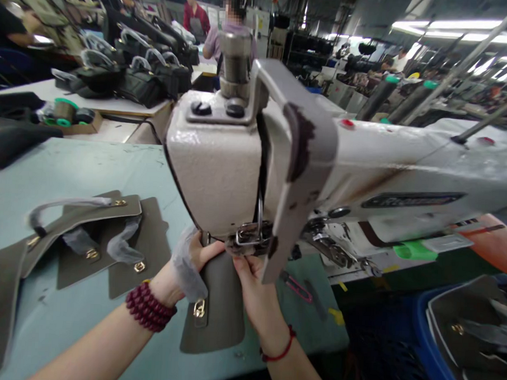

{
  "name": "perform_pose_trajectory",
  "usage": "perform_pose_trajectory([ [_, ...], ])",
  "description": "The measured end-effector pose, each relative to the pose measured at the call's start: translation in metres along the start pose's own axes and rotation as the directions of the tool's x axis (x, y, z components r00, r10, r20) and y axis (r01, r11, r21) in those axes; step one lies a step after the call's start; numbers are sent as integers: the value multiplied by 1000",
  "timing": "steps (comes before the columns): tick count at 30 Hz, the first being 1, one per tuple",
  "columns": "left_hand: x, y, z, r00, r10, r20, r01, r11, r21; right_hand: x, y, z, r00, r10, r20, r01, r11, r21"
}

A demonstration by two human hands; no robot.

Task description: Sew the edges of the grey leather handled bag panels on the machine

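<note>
A grey-brown bag panel (222, 306) lies on the table under the head of a white sewing machine (214, 171). My left hand (191, 268) grips its left side, thumb stretched across the top near the presser foot. The plastic-wrapped handle (189, 268) of this panel loops over the back of that hand, and a gold buckle (199, 308) fastens its near end. On the right edge, my right hand (255, 291) pinches the panel between thumb and fingers. The machine head hides some left fingertips and the panel's far end.
Several similar panels with wrapped handles (123, 243) overlap on the green table (91, 334) at left. Pink-handled snips (298, 287) lie right of my right hand. A blue basket (416, 315) holds more panels at lower right. Black bags (144, 84) and people stand behind.
</note>
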State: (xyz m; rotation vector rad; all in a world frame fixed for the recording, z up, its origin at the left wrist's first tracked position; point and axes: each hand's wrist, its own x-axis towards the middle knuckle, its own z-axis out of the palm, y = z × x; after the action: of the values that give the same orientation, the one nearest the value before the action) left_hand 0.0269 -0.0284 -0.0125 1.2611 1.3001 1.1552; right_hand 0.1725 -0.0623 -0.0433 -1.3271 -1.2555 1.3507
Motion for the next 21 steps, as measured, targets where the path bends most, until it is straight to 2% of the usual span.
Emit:
perform_pose_trajectory([
  [3,-3,0,-4,992,-100,74,111,981,-156,0,-4,-6,1000,-1,-14,1,999,-45],
  [7,-10,1,-8,958,-246,144,279,915,-291,2,-7,-13,999,31,-6,-31,998,-54],
  [13,-18,-1,-8,872,-408,271,487,780,-393,4,-5,-11,998,-45,-50,40,994,-100],
  [15,-14,-2,-9,861,-409,303,505,764,-402,3,-1,-4,997,2,-74,-4,1000,-27],
  [17,-6,1,-12,863,-393,316,493,788,-368,1,3,4,992,111,-58,-102,985,140],
  [19,2,7,-16,878,-361,315,456,831,-318,-1,6,15,977,214,-22,-195,924,329],
  [21,11,16,-21,888,-335,315,426,858,-287,-2,6,24,964,265,-23,-225,857,464],
])
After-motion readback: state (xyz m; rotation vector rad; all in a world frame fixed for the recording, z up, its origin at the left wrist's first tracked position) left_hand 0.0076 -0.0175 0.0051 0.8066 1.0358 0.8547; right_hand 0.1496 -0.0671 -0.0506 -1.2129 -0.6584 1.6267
